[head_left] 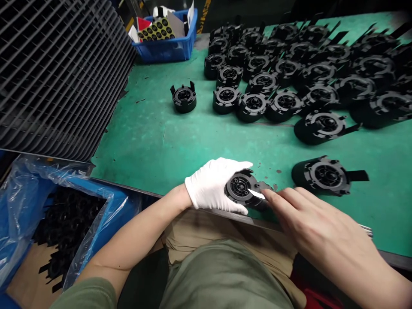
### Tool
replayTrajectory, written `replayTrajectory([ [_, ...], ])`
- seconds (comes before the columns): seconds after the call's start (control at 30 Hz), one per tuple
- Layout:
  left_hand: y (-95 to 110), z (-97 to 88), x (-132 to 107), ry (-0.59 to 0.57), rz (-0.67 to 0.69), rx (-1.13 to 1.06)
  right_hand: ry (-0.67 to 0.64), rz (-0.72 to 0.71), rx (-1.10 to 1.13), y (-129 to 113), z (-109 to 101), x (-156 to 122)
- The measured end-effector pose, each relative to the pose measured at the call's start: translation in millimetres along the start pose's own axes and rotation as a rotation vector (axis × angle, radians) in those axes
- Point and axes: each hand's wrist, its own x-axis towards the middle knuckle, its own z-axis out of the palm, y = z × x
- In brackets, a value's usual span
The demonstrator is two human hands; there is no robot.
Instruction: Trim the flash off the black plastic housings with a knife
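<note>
In a white glove, my left hand [215,182] grips a round black plastic housing [240,188] from its left side at the table's front edge. Its ribbed, ringed face is turned up. My right hand [305,214] is bare and closed around a small knife [255,194], whose pale pointed blade reaches the right side of the housing's face. The knife's handle is mostly hidden by my fingers. To the right of my hands another black housing [328,175] lies tilted, with a flat tab sticking out.
Rows of similar black housings [254,105] cover the back right of the green table [154,141]; a single housing [184,98] stands left of them. A blue bin [167,50] with labels is behind. Black racks [58,73] rise at left, above a plastic-lined blue crate [119,214] of black parts.
</note>
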Motion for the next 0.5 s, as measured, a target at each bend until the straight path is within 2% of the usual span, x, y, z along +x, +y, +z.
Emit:
replayTrajectory([
  [0.23,0,-2.3,1,-0.001,0.019,-0.006,-0.036,-0.012,0.004,7,-1,8],
  [0.5,3,-2.2,1,-0.001,0.004,-0.007,-0.030,0.034,-0.123,-4,3,11],
])
